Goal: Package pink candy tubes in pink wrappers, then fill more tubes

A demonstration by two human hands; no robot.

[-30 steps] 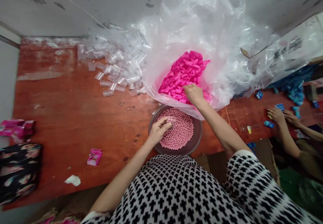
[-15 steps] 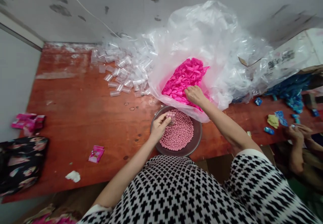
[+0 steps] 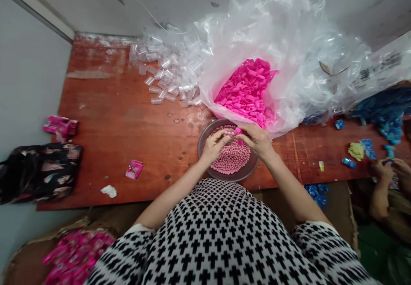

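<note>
Both my hands meet over a round metal bowl (image 3: 253,167) full of small pink balls (image 3: 231,156). My left hand (image 3: 214,146) is closed on a small clear tube filled with pink balls. My right hand (image 3: 257,141) pinches a bright pink cap (image 3: 238,131) right against the tube's end. Behind the bowl a big clear plastic bag (image 3: 289,41) lies open with a heap of pink caps (image 3: 247,90) inside. A pile of empty clear tubes (image 3: 167,73) lies to the left of the bag on the red-brown table (image 3: 122,109).
Pink packets (image 3: 61,126) and a flowered black bag (image 3: 38,171) sit at the left; one pink packet (image 3: 134,169) and a white scrap (image 3: 109,191) lie near the front edge. Another person's hands (image 3: 385,169) work among blue pieces (image 3: 382,109) at the right. A box of pink packets (image 3: 73,257) stands below.
My right hand came out of the bag with a pink cap and moved down to the bowl. My left hand lifted the filled tube to meet it. The view shifted left.
</note>
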